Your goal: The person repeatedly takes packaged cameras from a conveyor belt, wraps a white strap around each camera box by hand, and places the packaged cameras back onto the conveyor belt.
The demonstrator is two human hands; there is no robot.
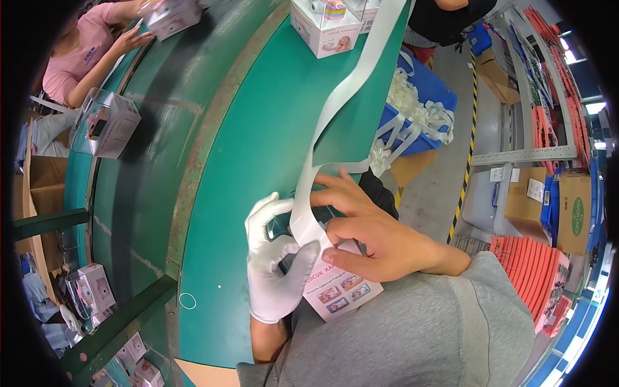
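A white and pink printed box (342,290) with a clear upper part is held against the grey shirt. My left hand (277,258), in a white glove with a darkened thumb tip, curves around the box's left side, its thumb on a white ribbon. Bare, my right hand (364,232) bends over the right side, thumb and fingers closed in on the ribbon and box. The wide white ribbon (342,93) runs from the top of the view down over the box, and a loop of it passes behind my right fingers. The box's far side is hidden.
More boxes stand at the table's far end (329,32) and on the belt (116,126) at left. A co-worker in pink (84,58) holds a box at top left. A blue bin (429,90) of white ribbons stands at right, before shelves. A rubber band (187,300) lies on the table.
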